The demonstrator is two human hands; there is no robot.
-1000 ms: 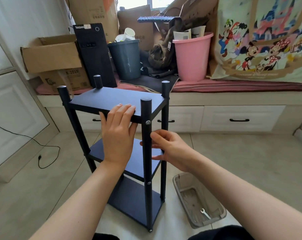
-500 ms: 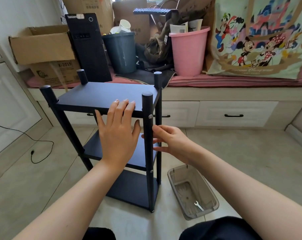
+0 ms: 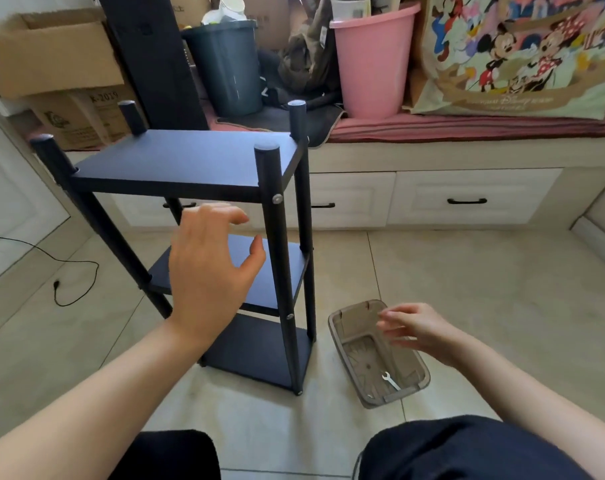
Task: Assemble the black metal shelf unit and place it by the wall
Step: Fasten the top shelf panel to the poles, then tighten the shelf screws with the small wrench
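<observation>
Wrench (image 3: 390, 381) in tray (image 3: 339, 332), right of shelf (image 3: 190, 161)

The left hand (image 3: 211, 268) covers part of the middle board of the shelf unit (image 3: 190, 161) at the centre of the frame, and its fingers (image 3: 225, 213) are blurred. The right hand (image 3: 420, 332) hides a corner of the plastic tray (image 3: 339, 327) at lower centre. The top edge cuts off the black tower case (image 3: 155, 57), the pink bucket (image 3: 374, 60) and the cartoon bag (image 3: 523, 53).
</observation>
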